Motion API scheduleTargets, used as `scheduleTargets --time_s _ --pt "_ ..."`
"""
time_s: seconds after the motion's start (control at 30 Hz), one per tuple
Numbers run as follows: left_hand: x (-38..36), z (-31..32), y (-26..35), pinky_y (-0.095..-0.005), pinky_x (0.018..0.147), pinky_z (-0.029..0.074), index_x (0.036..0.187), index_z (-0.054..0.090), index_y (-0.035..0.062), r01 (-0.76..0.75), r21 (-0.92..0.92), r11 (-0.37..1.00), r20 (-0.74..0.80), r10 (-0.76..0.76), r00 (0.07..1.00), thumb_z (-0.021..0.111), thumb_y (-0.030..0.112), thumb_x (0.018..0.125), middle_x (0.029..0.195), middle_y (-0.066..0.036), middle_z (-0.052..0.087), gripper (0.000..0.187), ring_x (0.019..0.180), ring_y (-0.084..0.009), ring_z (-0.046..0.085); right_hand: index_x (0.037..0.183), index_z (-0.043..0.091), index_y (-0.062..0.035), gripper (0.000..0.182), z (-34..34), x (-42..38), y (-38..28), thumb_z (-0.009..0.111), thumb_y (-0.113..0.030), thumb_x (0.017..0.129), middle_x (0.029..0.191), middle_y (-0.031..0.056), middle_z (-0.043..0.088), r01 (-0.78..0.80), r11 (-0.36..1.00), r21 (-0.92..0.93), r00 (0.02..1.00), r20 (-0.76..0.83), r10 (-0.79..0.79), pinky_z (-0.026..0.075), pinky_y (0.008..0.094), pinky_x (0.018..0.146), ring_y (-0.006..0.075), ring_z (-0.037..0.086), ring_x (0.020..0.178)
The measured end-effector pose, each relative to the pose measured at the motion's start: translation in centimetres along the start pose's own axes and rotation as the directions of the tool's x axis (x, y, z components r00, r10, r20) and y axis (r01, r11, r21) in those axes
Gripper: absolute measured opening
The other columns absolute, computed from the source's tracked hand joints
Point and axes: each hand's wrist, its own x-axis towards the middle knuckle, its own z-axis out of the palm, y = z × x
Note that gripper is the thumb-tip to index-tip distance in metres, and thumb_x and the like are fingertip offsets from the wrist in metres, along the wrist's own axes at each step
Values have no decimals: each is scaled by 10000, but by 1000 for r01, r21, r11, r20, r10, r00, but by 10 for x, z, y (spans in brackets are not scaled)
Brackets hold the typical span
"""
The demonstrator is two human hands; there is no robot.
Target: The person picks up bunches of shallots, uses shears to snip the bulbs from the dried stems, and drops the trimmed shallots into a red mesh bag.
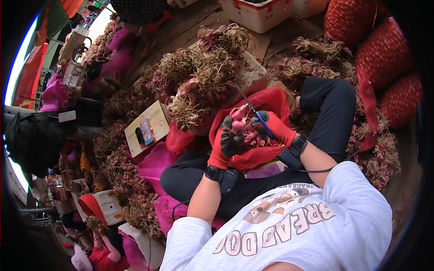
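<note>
My left hand (227,140), in a red glove with dark palm and fingers, is closed around a few pinkish shallots (239,121). My right hand (275,128), gloved the same way, grips scissors by their blue handle (263,124). The scissors' metal blades (244,95) point up and away, beside the shallots. Both hands are over an open red mesh bag (280,104) between my legs, with loose shallots (254,137) inside it. Just beyond the bag, bundles of shallots with dry tops (199,72) are heaped on a pale box (251,74).
Full red mesh sacks (384,52) stand at the right. A white crate (257,16) is at the back. More shallots (124,180) lie along the left, near a yellowish board (158,119) holding a phone (146,131). Another person in red (101,257) sits at lower left.
</note>
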Motion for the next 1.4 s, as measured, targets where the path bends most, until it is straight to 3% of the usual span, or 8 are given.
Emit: scheduleTargets --time_s 0.2,0.33,0.53,0.67,0.77,0.87,1.2,1.4 --pt "5 -1 4 -291 666 502 1155 544 57 197 278 940 -26 -198 980 444 139 958 988 -56 627 235 802 -186 619 1068 600 -62 277 -3 7 -7 647 -273 895 825 26 627 -277 750 601 949 49 311 455 208 471 71 577 591" --pt "1 2 -6 -380 762 501 1079 585 30 122 992 -28 -115 174 978 499 147 928 947 -140 637 210 904 -293 623 1075 616 -42 276 0 7 -26 673 -228 879 852 -9 628 -213 828 518 973 36 228 461 205 534 52 575 637" --pt "-5 3 -17 -401 778 497 1093 596 23 79 930 -358 45 327 944 541 123 893 1010 -167 647 230 923 -341 621 996 628 -96 202 3 -7 -29 618 -279 911 814 1 626 -366 892 264 925 207 318 442 210 488 53 577 613" --pt "3 -6 -24 -404 741 501 1074 583 23 69 986 -155 2 414 910 525 71 864 953 -155 640 223 876 -341 626 1003 551 -161 144 16 -5 5 542 -293 945 736 -21 573 -380 487 786 913 402 65 408 204 444 68 544 541" --pt "4 -2 -4 -343 745 504 1179 546 17 -117 884 -454 211 164 964 527 63 876 952 -128 643 308 874 -284 633 1042 552 -159 195 27 3 22 550 -328 943 682 -44 515 -107 854 509 994 80 77 390 218 432 69 494 495" --pt "7 -11 -5 -316 806 493 1203 547 4 343 780 523 -510 214 833 590 66 836 1012 -122 626 374 951 -251 617 1002 560 -166 173 24 0 -10 604 -308 913 710 -58 527 -278 831 482 956 54 289 411 215 445 54 512 510" --pt "10 21 -2 -337 827 479 1032 632 21 -57 997 56 42 242 969 690 50 699 1006 -113 600 339 930 -266 612 1179 577 -113 342 8 -7 5 584 -337 920 797 -31 595 95 980 176 991 77 -110 402 191 476 38 524 562" --pt "7 10 -11 -318 750 477 922 618 -1 63 969 -237 32 376 926 652 112 816 902 -86 616 159 857 -194 602 1233 559 -68 417 11 -15 -12 599 -328 910 823 -6 611 -433 781 451 901 222 372 432 211 498 51 540 590"
